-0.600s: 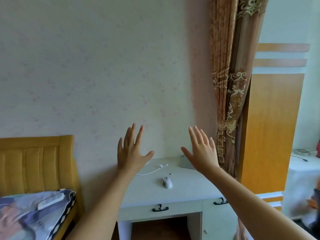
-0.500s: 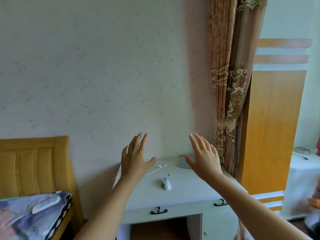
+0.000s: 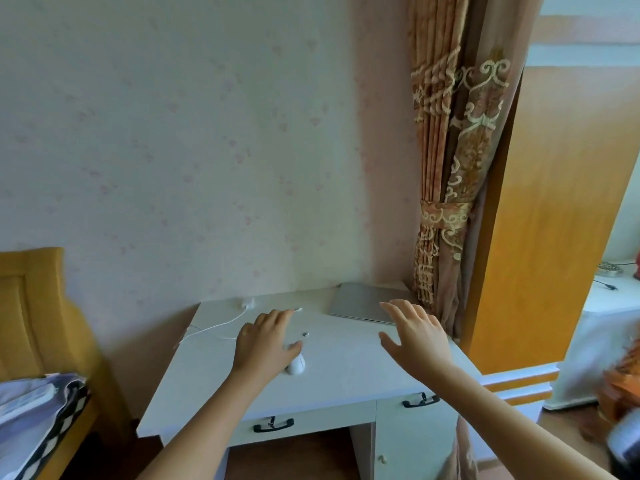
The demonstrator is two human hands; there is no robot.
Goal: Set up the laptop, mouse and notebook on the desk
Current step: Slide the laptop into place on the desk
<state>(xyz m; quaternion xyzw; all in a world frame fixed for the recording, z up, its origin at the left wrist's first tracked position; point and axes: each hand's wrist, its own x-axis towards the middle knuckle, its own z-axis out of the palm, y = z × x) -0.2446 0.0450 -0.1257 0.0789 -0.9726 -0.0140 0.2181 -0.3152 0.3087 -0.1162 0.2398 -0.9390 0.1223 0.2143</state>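
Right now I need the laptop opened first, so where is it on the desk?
In the head view, the closed laptop lies at the desk's far right corner, against the wall beside the curtain, just beyond the right hand.

The table [image 3: 346, 362] is plain white, with black handles [image 3: 273, 425] on its drawers. Just beside the left hand's [image 3: 265, 341] grip lies a white mouse [image 3: 296, 366]; a white cable [image 3: 221, 323] runs beyond it. Ahead of the right hand's [image 3: 415, 336] grip lies a silver-grey laptop [image 3: 363, 303]. The wall [image 3: 207, 133] is pale with faint pink motifs. The curtain [image 3: 450, 150] is orange-brown with cream scrollwork.
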